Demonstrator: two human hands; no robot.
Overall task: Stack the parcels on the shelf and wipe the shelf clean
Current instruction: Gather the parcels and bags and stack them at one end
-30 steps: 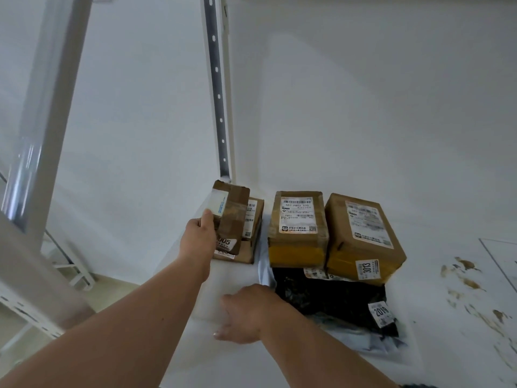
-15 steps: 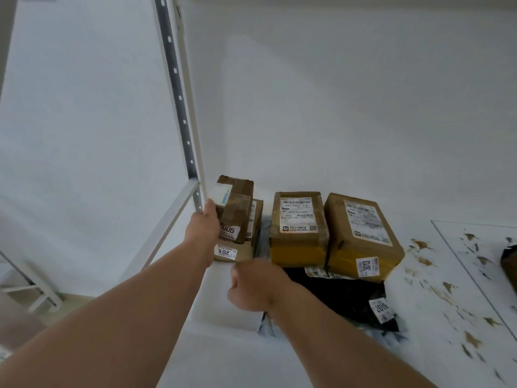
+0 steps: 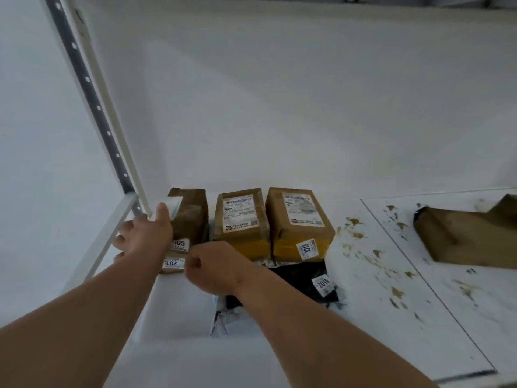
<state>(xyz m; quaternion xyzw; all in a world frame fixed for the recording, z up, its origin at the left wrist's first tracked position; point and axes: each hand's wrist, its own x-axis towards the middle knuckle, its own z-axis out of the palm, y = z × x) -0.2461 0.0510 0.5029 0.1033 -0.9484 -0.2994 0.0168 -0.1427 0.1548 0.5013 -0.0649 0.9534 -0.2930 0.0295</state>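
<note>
A small brown box labelled 005 point(image 3: 191, 217) stands on a flatter brown box point(image 3: 174, 263) at the shelf's back left. My left hand point(image 3: 144, 238) is beside it, thumb against its left front, fingers spread away to the left. My right hand point(image 3: 216, 267) is curled in a fist just right of the lower box's label; contact is unclear. Two taped brown parcels point(image 3: 242, 221) point(image 3: 300, 219) rest side by side on a black bag parcel point(image 3: 305, 277). A white flat parcel point(image 3: 179, 303) lies under my forearms.
The white shelf board point(image 3: 307, 351) carries brown smears point(image 3: 363, 247) across its right half. Another brown parcel point(image 3: 470, 239) lies at the far right. A perforated shelf upright point(image 3: 92, 107) and side rail stand close to my left hand. The back wall is white.
The view swung right, showing the stains and far-right parcel. My left fingers spread off the 005 box. My right hand lifted from the white parcel and curled by the lower box.
</note>
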